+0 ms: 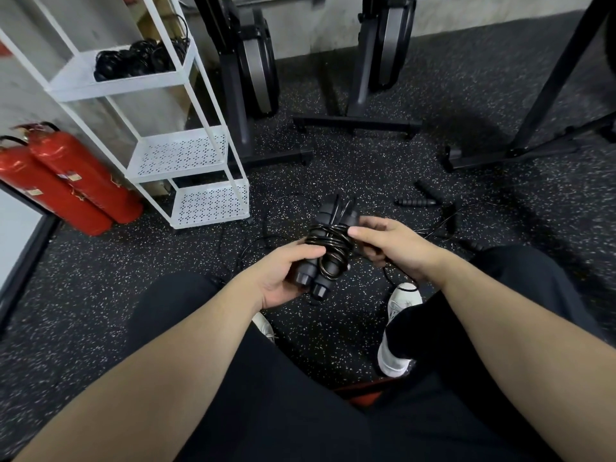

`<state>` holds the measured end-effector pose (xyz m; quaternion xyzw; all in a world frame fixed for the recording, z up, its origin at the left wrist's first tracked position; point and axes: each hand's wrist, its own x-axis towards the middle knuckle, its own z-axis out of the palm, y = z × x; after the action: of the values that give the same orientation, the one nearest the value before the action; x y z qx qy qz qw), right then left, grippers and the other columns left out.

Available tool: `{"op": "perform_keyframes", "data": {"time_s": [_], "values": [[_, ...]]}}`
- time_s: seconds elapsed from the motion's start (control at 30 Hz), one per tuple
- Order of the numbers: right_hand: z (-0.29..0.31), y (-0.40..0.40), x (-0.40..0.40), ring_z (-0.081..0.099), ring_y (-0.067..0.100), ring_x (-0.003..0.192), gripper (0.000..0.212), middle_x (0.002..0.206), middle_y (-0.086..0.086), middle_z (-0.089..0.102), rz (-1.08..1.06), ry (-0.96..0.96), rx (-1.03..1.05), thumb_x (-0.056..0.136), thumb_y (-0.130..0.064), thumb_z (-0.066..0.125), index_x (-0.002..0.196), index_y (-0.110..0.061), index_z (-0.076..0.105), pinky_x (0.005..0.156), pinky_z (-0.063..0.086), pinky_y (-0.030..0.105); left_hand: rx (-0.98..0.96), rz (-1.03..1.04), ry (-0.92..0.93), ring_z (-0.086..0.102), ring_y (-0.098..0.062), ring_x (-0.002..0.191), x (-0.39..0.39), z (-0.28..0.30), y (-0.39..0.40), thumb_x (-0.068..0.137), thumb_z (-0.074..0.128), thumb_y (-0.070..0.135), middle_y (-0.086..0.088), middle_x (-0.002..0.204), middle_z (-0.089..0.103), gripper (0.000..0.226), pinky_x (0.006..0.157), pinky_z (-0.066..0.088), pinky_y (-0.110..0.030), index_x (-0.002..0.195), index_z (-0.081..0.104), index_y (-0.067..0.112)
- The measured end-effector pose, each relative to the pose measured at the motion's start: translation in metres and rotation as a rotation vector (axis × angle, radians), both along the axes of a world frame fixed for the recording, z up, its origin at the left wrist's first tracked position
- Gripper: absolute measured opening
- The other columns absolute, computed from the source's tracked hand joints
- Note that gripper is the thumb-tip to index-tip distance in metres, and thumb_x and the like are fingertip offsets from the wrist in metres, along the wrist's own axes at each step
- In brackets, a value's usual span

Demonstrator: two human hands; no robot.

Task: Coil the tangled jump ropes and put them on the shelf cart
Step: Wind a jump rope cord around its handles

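Hands busy: left hand (286, 275) grips paired handles of coiled jump rope (328, 243), right hand (388, 243) pinches cord wraps. Bundle held above floor (333, 335); more coils on shelf cart (200, 168) top tier.

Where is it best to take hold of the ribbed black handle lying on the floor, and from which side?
Grip the ribbed black handle around its middle, coming from above. It lies flat on the floor, its length running left to right, so fingers can close across it. Its thin cord seems to leave from the right end.
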<state>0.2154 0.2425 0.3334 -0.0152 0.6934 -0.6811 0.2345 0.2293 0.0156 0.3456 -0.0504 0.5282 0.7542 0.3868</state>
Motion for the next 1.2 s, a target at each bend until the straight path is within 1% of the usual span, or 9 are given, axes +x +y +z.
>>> {"op": "perform_keyframes", "data": {"time_s": [0.13, 0.3, 0.5, 0.6, 0.77, 0.87, 1.0, 1.1, 1.2], "values": [[0.001, -0.001, 0.002, 0.033, 0.008, 0.048, 0.025, 0.053, -0.007, 0.044, -0.024, 0.001, -0.009, 0.07, -0.046, 0.08, 0.086, -0.028, 0.076, 0.053, 0.024, 0.027, 0.04, -0.116, 0.025, 0.061, -0.045, 0.123, 0.001, -0.004, -0.004, 0.089, 0.061, 0.021, -0.024, 0.131, 0.066, 0.047, 0.112, 0.043, -0.059, 0.135, 0.058, 0.01], [0.005, -0.012, 0.006, 0.05, -0.004, 0.044, 0.022, 0.055, -0.015, 0.061, -0.068, 0.045, 0.062, 0.086, -0.013, 0.078, 0.105, -0.008, 0.068, 0.048, 0.036, 0.009, -0.125, -0.069, -0.007, 0.071, -0.036, 0.108, 0.003, -0.003, 0.009, 0.082, 0.064, 0.057, -0.013, 0.118, 0.074, 0.065, 0.09, 0.059, -0.051, 0.131, 0.063, 0.015], [0.006, -0.018, 0.005, 0.041, 0.006, 0.05, 0.037, 0.055, -0.013, 0.054, -0.028, 0.079, 0.084, 0.083, -0.031, 0.08, 0.114, -0.022, 0.06, 0.052, 0.029, 0.024, -0.136, 0.032, 0.026, 0.071, -0.03, 0.078, 0.0, 0.001, 0.012, 0.081, 0.065, 0.046, -0.012, 0.095, 0.075, 0.052, 0.061, 0.058, -0.035, 0.12, 0.067, 0.013], [0.013, -0.011, 0.003, 0.043, 0.009, 0.053, 0.053, 0.056, -0.009, 0.051, 0.053, 0.087, 0.071, 0.082, -0.033, 0.077, 0.128, -0.024, 0.051, 0.055, 0.04, 0.029, -0.072, 0.058, 0.02, 0.069, -0.03, 0.073, -0.004, 0.0, 0.007, 0.082, 0.06, 0.041, -0.012, 0.09, 0.074, 0.046, 0.057, 0.055, -0.033, 0.116, 0.066, 0.012], [0.021, 0.008, 0.001, 0.059, 0.022, 0.069, 0.028, 0.06, -0.001, 0.06, 0.203, 0.074, 0.128, 0.079, -0.038, 0.072, 0.093, -0.014, 0.072, 0.091, 0.05, 0.038, 0.017, 0.064, -0.014, 0.066, -0.032, 0.064, -0.008, 0.0, -0.005, 0.083, 0.055, 0.039, -0.014, 0.083, 0.071, 0.04, 0.051, 0.053, -0.03, 0.105, 0.067, 0.009], [0.023, 0.015, 0.0, 0.069, 0.028, 0.094, 0.022, 0.079, 0.017, 0.069, 0.293, 0.063, 0.241, 0.077, -0.048, 0.069, 0.068, -0.031, 0.078, 0.105, 0.039, 0.034, 0.05, 0.007, -0.011, 0.066, -0.032, 0.065, -0.007, 0.0, -0.008, 0.078, 0.064, 0.04, -0.014, 0.085, 0.07, 0.041, 0.051, 0.053, -0.032, 0.103, 0.069, 0.009], [0.013, 0.02, -0.004, 0.062, 0.011, 0.065, 0.045, 0.063, 0.004, 0.067, 0.297, 0.048, 0.482, 0.06, -0.07, 0.07, 0.062, -0.026, 0.075, 0.091, 0.046, 0.033, 0.008, -0.122, 0.012, 0.069, -0.03, 0.069, -0.005, -0.001, -0.009, 0.086, 0.051, 0.041, -0.011, 0.086, 0.071, 0.043, 0.054, 0.055, -0.032, 0.114, 0.062, 0.01], [0.009, 0.021, -0.005, 0.052, 0.006, 0.048, 0.057, 0.051, -0.007, 0.058, 0.269, 0.011, 0.602, 0.056, -0.07, 0.073, 0.059, -0.014, 0.061, 0.065, 0.043, 0.028, -0.088, -0.225, 0.021, 0.071, -0.028, 0.073, -0.003, -0.001, -0.008, 0.096, 0.05, 0.056, -0.01, 0.088, 0.074, 0.05, 0.058, 0.057, -0.034, 0.116, 0.061, 0.011], [0.009, 0.02, -0.006, 0.042, -0.003, 0.046, 0.051, 0.036, -0.021, 0.044, 0.309, 0.042, 0.727, 0.067, -0.062, 0.078, 0.058, -0.021, 0.049, 0.057, 0.031, 0.024, -0.176, -0.308, 0.052, 0.073, -0.029, 0.075, -0.004, -0.002, -0.006, 0.092, 0.053, 0.057, -0.012, 0.09, 0.075, 0.053, 0.063, 0.061, -0.037, 0.117, 0.057, 0.01]]}}
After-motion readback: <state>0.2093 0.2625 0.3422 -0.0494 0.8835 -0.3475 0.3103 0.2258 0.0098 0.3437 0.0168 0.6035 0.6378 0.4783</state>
